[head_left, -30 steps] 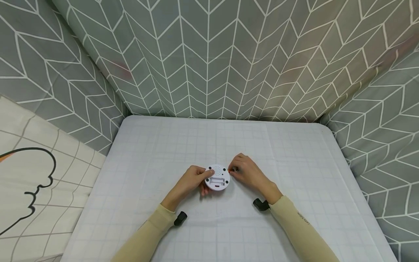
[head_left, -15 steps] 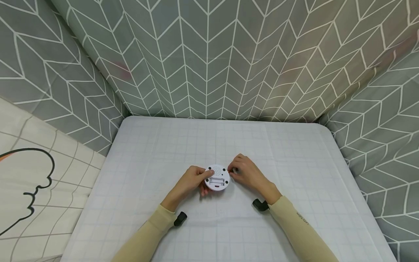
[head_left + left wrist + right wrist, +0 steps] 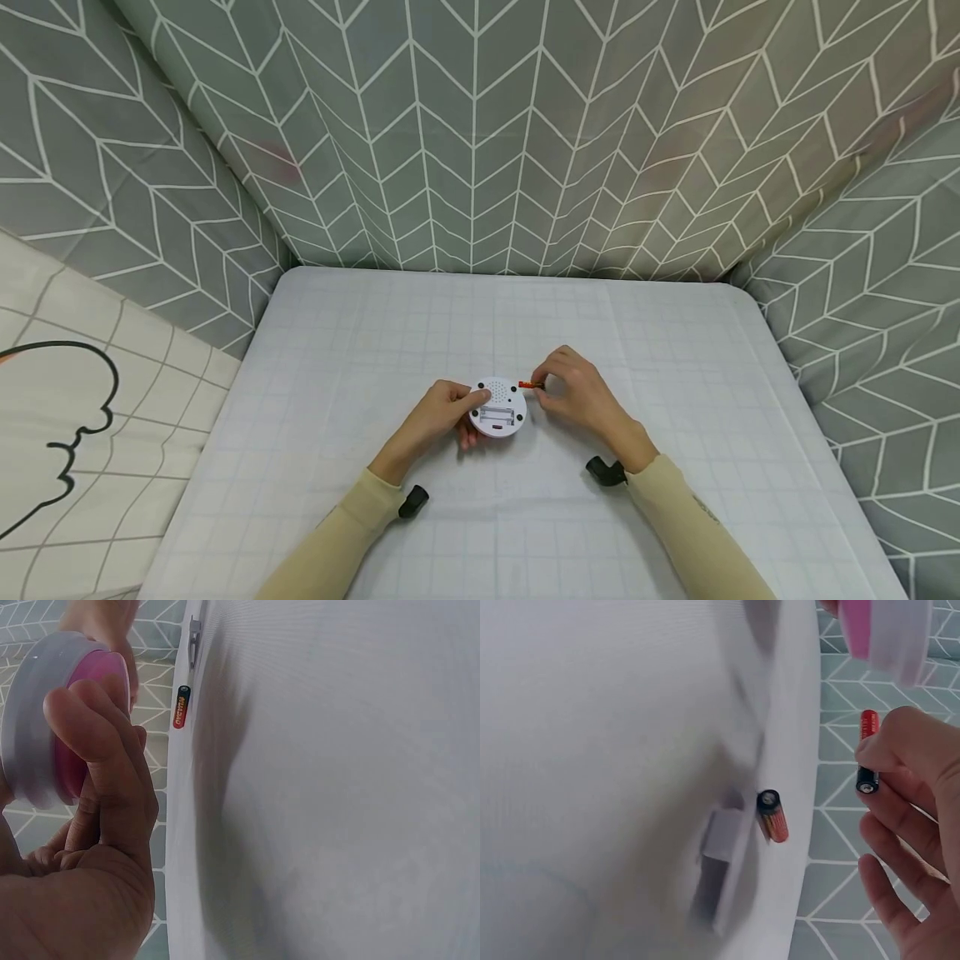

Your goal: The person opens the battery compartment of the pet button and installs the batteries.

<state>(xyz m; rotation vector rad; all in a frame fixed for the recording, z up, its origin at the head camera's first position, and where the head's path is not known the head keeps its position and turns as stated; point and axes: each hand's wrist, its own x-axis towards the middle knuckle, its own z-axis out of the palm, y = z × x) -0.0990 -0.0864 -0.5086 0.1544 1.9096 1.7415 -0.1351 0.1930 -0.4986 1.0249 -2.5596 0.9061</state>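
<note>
Left hand grips white round device over bench, battery compartment up. Right hand pinches red-black battery at device's right rim, long axis sideways, roughly parallel to compartment; rim contact unclear.

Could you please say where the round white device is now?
In the head view, the round white device is in the left hand, just left of the battery pinched by the right hand.
</note>
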